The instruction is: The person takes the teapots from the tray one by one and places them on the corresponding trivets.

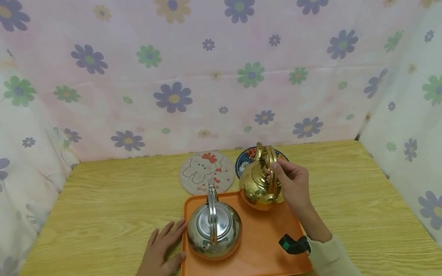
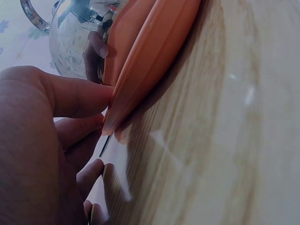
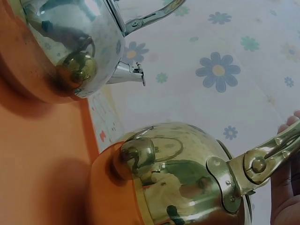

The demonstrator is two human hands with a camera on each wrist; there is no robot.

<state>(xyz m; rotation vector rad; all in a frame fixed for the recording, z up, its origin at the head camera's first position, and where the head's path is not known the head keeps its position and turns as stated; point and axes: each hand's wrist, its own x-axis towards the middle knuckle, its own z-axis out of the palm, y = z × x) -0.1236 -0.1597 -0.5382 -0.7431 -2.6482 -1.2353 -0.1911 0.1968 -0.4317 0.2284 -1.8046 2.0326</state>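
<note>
My right hand (image 1: 296, 186) grips the upright handle of a shiny gold kettle (image 1: 254, 189) at the far right corner of an orange tray (image 1: 265, 261). I cannot tell whether the kettle's base touches the tray. On the tray's left half stands a silver kettle (image 1: 231, 235), its handle up and its spout facing away. My left hand (image 1: 159, 257) has its fingers spread and mostly straight, with thumb and fingertips against the tray's left edge. In the left wrist view, the thumb (image 2: 79, 96) touches the tray rim (image 2: 145, 56). The right wrist view shows the gold kettle (image 3: 178, 173) close up, with most of the hand cut off.
Behind the tray lies a round white mat (image 1: 193, 182) with a bunny drawing. Partly hidden by the gold kettle is a blue-rimmed patterned round plate or mat (image 1: 242, 158). Wood-grain table (image 1: 97, 219) surrounds them, with flowered curtains (image 1: 207, 61) at the back and sides.
</note>
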